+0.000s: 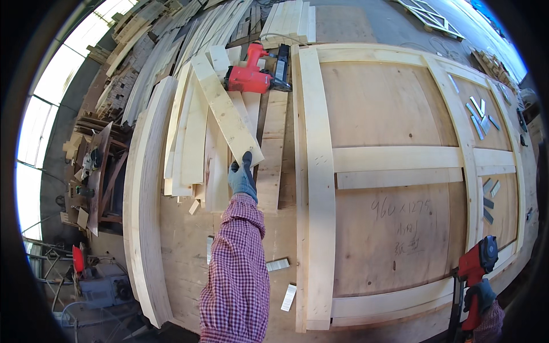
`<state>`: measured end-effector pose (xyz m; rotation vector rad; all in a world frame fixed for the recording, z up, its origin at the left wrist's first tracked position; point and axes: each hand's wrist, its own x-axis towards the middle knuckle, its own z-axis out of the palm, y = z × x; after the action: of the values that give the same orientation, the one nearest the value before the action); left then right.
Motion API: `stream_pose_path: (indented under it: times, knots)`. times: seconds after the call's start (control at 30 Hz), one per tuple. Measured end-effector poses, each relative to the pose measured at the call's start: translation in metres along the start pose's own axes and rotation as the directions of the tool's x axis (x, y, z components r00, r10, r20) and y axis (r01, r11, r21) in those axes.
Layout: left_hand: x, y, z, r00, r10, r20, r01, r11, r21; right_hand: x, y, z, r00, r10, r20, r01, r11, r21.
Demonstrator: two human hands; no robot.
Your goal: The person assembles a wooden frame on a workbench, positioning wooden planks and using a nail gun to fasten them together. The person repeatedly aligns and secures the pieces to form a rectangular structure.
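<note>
My left hand (243, 179), in a dark grey-blue glove and a checked sleeve, grips the near end of a pale wooden board (224, 108), thumb on its top face. The board slants away to the far left over a pile of other boards (191, 137). At the lower right my gloved right hand (482, 295) is closed round the handle of a red and black nail gun (471, 267). Between the hands lies a plywood panel (389, 103) with pale wooden battens (397, 156) along its edges and across its middle.
A second red nail gun (249, 79) rests on the boards at the far side. Metallic nail strips (482, 117) lie on the panel, others (289, 298) on the plywood nearer me. A tall board stack (150, 200) stands at the left. A machine (106, 290) is at the lower left.
</note>
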<state>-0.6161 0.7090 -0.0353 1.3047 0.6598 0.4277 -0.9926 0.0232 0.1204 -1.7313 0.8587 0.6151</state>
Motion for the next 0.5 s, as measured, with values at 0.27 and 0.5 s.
stream_pose_path:
  times: [0.27, 0.5]
  knots:
    - [0.053, -0.057, -0.013, 0.992, 0.122, 0.014, -0.113, 0.861, 0.496, 0.017, 0.001, -0.020, 0.977, 0.006, 0.214, 0.049, 0.966, -0.253]
    - [0.034, -0.028, 0.001, 0.990, 0.026, 0.135, -0.054, 0.978, 0.203, 0.013, -0.001, -0.014, 0.958, 0.107, 0.265, -0.034, 0.964, -0.265]
